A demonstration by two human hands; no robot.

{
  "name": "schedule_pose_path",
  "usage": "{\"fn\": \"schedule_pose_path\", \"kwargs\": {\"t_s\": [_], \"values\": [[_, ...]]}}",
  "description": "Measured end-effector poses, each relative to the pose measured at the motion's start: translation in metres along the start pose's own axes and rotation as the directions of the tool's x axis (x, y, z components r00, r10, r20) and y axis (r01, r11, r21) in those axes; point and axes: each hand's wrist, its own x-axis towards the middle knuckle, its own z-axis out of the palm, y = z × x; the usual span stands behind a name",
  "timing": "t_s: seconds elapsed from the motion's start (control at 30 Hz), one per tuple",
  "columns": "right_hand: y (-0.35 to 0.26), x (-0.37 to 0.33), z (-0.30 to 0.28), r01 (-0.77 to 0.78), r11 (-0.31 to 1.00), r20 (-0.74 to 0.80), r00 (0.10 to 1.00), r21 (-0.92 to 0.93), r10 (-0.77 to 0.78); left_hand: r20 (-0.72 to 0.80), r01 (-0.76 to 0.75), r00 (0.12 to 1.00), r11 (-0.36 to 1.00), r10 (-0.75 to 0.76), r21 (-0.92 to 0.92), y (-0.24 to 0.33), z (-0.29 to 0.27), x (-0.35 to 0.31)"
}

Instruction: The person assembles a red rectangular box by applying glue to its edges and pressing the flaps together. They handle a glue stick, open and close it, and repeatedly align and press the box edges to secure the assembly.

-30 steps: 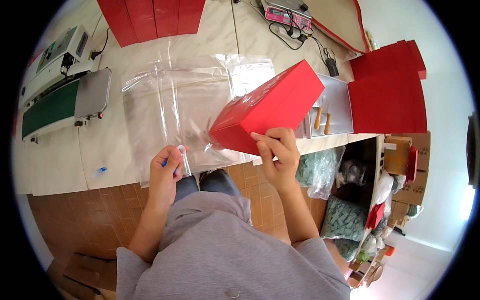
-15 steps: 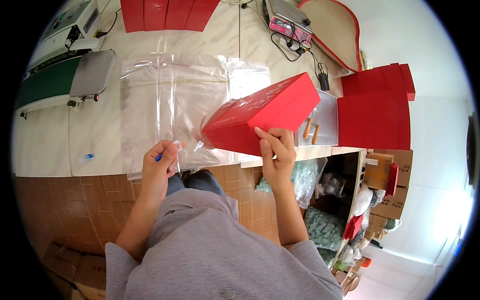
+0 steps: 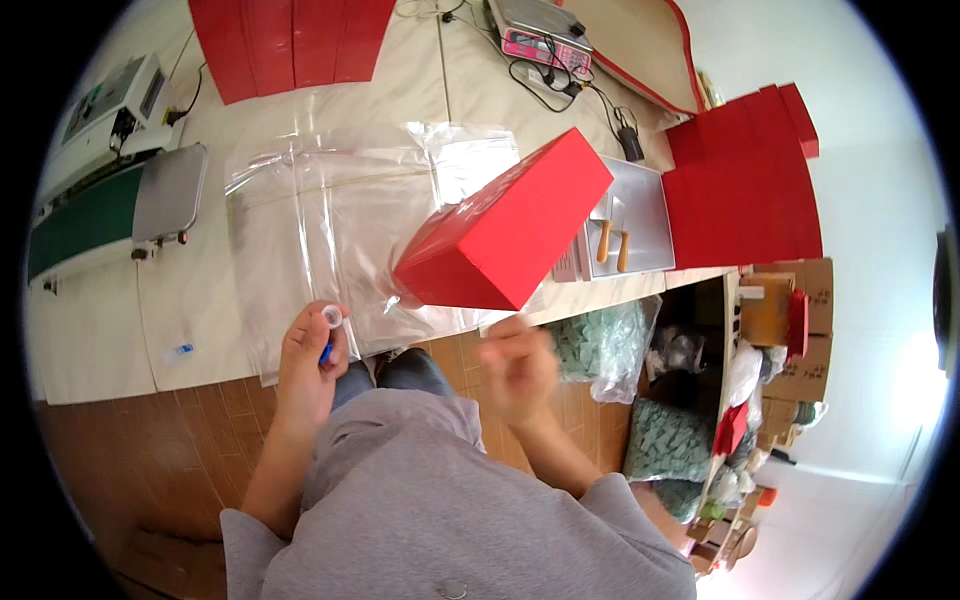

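A red box [image 3: 510,230] sits at an angle over clear plastic sheeting [image 3: 370,210] on the table in front of me. My right hand [image 3: 522,372] is just below the box's near corner, apart from it. Motion smears its fingers, so I cannot tell whether they are closed. Left of the box, by the sheeting's near edge, my left hand [image 3: 312,355] is closed on a small whitish ring-shaped piece [image 3: 332,316] with a blue part beneath it. The fingers hide much of that piece, and its kind is unclear.
Right of the box, a metal tray [image 3: 640,200] holds wooden-handled tools [image 3: 604,243]. Red boxes [image 3: 740,190] stand beyond it, with more red boxes [image 3: 292,45] at the back. A scale [image 3: 540,35] with cables lies far right. A conveyor machine [image 3: 110,200] occupies the left.
My right hand has come off the red box and moved toward me and slightly left. The box has turned a little. My left hand still holds the small ring-shaped piece, and the view has shifted.
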Motion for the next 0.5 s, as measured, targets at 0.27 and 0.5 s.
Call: {"fn": "schedule_pose_path", "kwargs": {"t_s": [0.27,0.5], "values": [[-0.012,0.003,0.032,-0.228,0.959,0.138,0.969,0.169,0.206,0.072,0.099,0.993,0.995,-0.096,-0.033,-0.027,0.038,-0.005],[0.013,-0.007,0.021,-0.221,0.937,0.188,0.967,0.271,0.174,0.048,0.287,0.956,0.957,-0.289,0.037,-0.041,0.045,-0.013]]}}
